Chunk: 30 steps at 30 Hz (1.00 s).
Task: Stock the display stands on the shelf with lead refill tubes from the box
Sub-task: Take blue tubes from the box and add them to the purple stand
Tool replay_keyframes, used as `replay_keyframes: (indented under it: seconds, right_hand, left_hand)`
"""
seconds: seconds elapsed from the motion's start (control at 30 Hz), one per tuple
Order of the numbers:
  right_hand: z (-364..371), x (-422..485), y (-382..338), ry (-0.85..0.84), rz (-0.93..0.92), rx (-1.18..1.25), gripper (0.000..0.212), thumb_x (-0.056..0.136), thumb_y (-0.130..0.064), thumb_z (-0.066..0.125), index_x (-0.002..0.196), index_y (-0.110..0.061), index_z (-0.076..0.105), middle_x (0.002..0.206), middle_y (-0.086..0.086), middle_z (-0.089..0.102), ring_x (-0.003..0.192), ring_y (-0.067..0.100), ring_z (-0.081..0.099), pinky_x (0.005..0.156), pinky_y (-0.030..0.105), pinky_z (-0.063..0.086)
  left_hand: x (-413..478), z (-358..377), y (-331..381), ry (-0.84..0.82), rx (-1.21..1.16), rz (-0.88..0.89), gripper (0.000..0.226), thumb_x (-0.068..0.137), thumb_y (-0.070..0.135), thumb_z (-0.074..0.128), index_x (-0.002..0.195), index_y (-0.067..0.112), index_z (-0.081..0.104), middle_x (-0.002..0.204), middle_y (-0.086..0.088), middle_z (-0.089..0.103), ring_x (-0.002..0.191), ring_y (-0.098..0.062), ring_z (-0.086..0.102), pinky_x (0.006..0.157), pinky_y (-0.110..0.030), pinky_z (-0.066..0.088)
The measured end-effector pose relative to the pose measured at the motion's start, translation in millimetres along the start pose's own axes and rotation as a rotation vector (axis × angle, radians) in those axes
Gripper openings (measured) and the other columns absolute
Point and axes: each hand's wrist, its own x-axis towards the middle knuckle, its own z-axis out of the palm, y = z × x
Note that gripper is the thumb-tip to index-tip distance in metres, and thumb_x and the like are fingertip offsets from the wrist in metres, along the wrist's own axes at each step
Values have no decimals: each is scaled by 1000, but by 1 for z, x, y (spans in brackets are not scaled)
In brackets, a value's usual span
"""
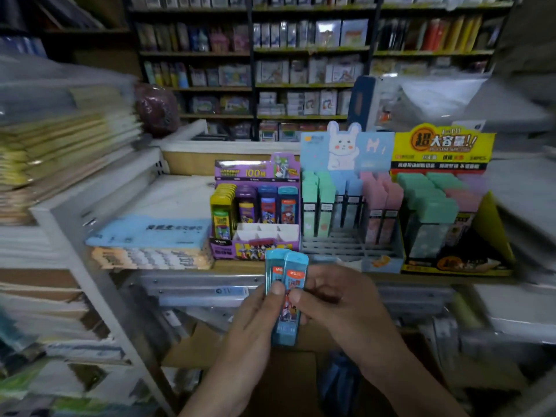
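Lead refill tubes (pixel 296 275), two teal ones as far as I can count, stand upright and side by side between my two hands. In the head view their caps come just below the front lip of the purple display stand (pixel 228 248). They look like light, rigid plastic cases with glossy labels. I judge them easy to lift, but apt to slide against each other if pinched slackly. The flat faces near the middle seem the best hold, leaving the bottom end free to enter a slot.

My left hand (pixel 255 323) grips the left tube from the side, its thumb (pixel 277 288) pressed on the front face. My right hand (pixel 337 296) grips the right tube likewise, thumb (pixel 298 296) on the label. The other fingers curl behind the tubes, where I cannot see them. The two thumbs nearly touch.

Behind the stand's lip the white dividers (pixel 264 233) are bare, while more teal tubes (pixel 287 206) fill the back right column. The stand sits on the wooden shelf (pixel 237 266), just beside a blue rabbit stand (pixel 346 164) on its right. Brown cardboard (pixel 192 347) shows below my hands, but I cannot tell whether it is the box.
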Motion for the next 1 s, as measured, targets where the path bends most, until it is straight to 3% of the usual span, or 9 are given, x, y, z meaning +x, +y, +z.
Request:
replay_keyframes:
  seconds: [0.1, 0.23, 0.33, 0.43, 0.57, 0.67, 0.8, 1.0]
  right_hand:
    - [22, 16, -14, 5, -31, 11, 11, 88, -16, 77, 98, -21, 77, 85, 6, 77, 71, 23, 72, 59, 31, 57]
    - [36, 36, -27, 63, -133, 64, 12, 88, -30, 74, 98, -25, 74, 77, 13, 71, 56, 23, 64, 49, 29, 51]
    - [36, 46, -38, 116, -188, 0, 19, 86, -37, 75, 95, -21, 73, 79, 12, 73, 58, 20, 66, 51, 30, 51]
    - [24, 59, -52, 222, -234, -43, 19, 84, -35, 77, 90, -17, 74, 79, 11, 74, 62, 19, 68, 57, 30, 54]
    - [-1, 80, -74, 277, -277, -232, 10, 88, -23, 75, 90, -13, 75, 76, 4, 76, 63, 17, 70, 60, 24, 55]
    - [-11, 96, -85, 301, -319, -352, 15, 88, -17, 76, 101, -12, 71, 77, 2, 77, 67, 20, 73, 62, 34, 60]
    - [-17, 110, -88, 286, -369, -507, 17, 87, -17, 78, 101, -16, 68, 76, -1, 76, 75, 23, 74, 72, 50, 60]
    - [-15, 124, -84, 229, -407, -610, 14, 88, -14, 77, 96, -20, 66, 75, -2, 73, 69, 17, 68, 65, 36, 57]
  left_hand:
    - [8, -22, 24, -57, 5, 53, 29, 89, 56, 55, 110, 46, 73, 110, 1, 78, 106, -15, 73, 86, -29, 58]
    - [22, -46, 42, -150, 22, 101, 28, 89, 58, 55, 111, 51, 70, 110, 8, 77, 104, -10, 73, 86, -30, 58]
    - [31, -54, 52, -183, -6, 127, 24, 91, 50, 55, 107, 48, 73, 106, 8, 78, 100, -9, 74, 72, -18, 58]
    - [40, -59, 64, -127, 54, 210, 21, 89, 54, 52, 99, 60, 70, 98, 20, 76, 90, 3, 72, 65, -12, 55]
    - [50, -62, 68, -64, 36, 218, 19, 94, 49, 55, 95, 43, 72, 87, -6, 75, 73, -15, 69, 59, -23, 55]
    - [54, -56, 70, -50, 4, 206, 22, 97, 42, 56, 93, 32, 74, 83, -11, 74, 69, -22, 68, 60, -32, 55]
    - [59, -50, 68, -37, -2, 198, 26, 96, 42, 56, 109, 23, 68, 81, -9, 74, 66, -19, 68, 54, -24, 54]
    - [65, -43, 67, -14, -8, 203, 35, 89, 47, 57, 112, 22, 66, 79, -7, 73, 65, -18, 66, 51, -25, 51]
